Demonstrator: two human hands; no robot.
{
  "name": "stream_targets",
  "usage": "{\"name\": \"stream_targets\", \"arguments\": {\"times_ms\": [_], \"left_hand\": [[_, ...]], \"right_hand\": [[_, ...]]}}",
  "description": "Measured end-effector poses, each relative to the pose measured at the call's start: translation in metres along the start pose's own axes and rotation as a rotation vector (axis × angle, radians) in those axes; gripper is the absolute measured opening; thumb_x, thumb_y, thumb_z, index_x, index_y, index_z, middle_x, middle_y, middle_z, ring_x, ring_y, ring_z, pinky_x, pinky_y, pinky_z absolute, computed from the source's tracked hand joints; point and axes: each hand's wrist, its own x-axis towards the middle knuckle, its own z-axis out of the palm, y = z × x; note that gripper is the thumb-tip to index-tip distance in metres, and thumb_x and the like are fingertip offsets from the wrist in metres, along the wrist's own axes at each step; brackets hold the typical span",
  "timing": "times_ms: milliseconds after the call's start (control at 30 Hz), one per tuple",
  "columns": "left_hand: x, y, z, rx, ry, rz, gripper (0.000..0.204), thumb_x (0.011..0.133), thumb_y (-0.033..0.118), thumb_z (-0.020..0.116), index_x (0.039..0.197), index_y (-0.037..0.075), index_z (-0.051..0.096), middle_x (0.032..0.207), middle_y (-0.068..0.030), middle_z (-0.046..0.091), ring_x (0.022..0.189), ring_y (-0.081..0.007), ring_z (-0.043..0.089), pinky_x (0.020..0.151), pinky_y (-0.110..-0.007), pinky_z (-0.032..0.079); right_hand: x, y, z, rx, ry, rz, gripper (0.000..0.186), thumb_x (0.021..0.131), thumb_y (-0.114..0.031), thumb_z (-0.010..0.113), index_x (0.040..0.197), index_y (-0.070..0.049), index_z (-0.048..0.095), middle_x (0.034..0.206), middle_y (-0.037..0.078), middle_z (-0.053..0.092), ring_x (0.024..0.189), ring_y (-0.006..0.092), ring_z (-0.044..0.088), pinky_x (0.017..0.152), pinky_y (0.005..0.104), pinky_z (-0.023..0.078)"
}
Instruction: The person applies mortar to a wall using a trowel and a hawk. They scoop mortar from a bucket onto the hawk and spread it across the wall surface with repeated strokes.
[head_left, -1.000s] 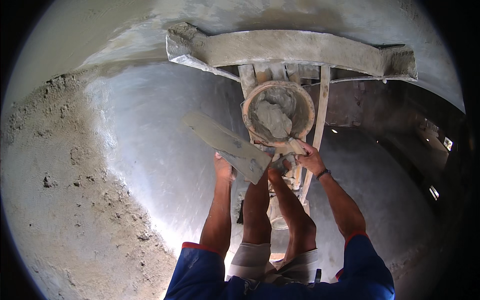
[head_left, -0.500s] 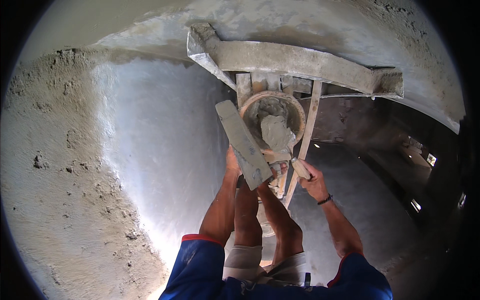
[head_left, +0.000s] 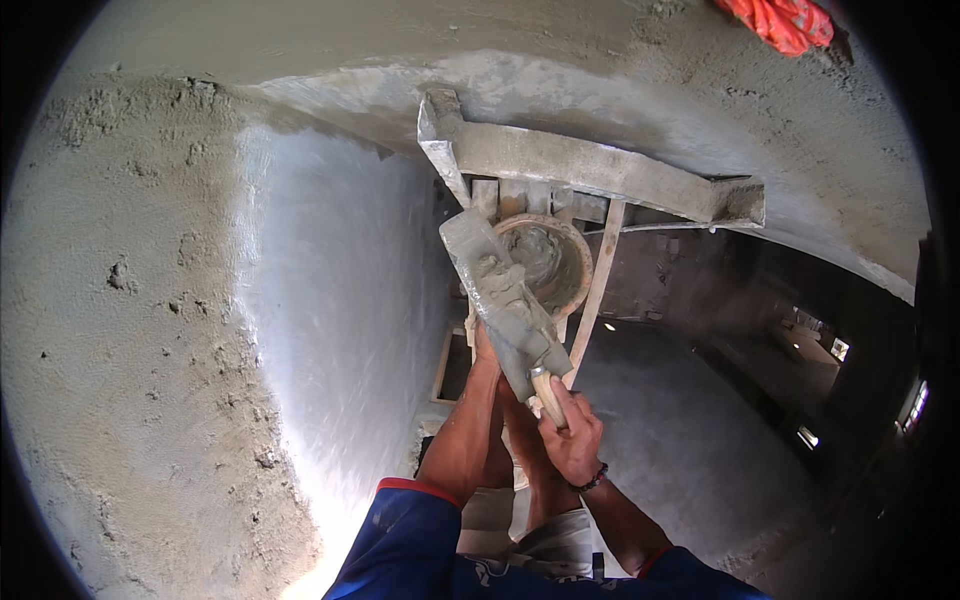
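Note:
My left hand (head_left: 484,346) is closed under a long grey plastering float (head_left: 463,243), mostly hidden by it. A heap of wet mortar (head_left: 503,287) lies along the float's upper face. My right hand (head_left: 574,440) is wrapped round the wooden handle of a trowel (head_left: 546,393). The trowel's mortar-smeared blade rests over the float's near end, against the mortar; its exact contact is hard to make out. Just beyond, to the right of the float, stands a round bucket (head_left: 583,290) with grey mortar inside.
A long mortar-crusted trough-like piece (head_left: 580,160) spans behind the bucket. A wooden strip (head_left: 596,290) slants down beside it. Rough plaster covers the wall (head_left: 130,380) at left, with a smoother pale surface (head_left: 330,290) beside it. An orange-red cloth-like thing (head_left: 785,22) shows at top right.
Mortar from the bucket now lies on the float. My right hand has brought the trowel left and nearer, onto the float's near end. The view has shifted, showing the orange-red thing.

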Motion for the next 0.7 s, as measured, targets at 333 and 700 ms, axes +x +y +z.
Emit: {"name": "stream_targets", "arguments": {"times_ms": [333, 700], "left_hand": [[0.004, -0.011, -0.028, 0.090, -0.061, 0.037, 0.039, 0.102, 0.043, 0.050, 0.124, 0.012, 0.057, 0.112, -0.0084, 0.063, 0.101, -0.0246, 0.063, 0.090, -0.041, 0.054], [-0.066, 0.043, 0.083, -0.032, 0.147, -0.101, 0.030, 0.102, 0.030, 0.053, 0.121, 0.008, 0.059, 0.100, -0.0075, 0.066, 0.083, -0.0215, 0.067, 0.075, -0.038, 0.059]], "right_hand": [[-0.007, -0.026, -0.023, 0.004, 0.044, -0.157, 0.058, 0.073, 0.002, 0.072, 0.130, -0.005, 0.063, 0.084, 0.013, 0.058, 0.070, 0.0311, 0.061, 0.064, 0.0403, 0.052], [0.005, -0.022, -0.070, 0.152, -0.041, -0.308, 0.053, 0.074, -0.003, 0.076, 0.126, 0.000, 0.062, 0.098, 0.019, 0.070, 0.079, 0.0291, 0.070, 0.069, 0.0344, 0.056]]}}
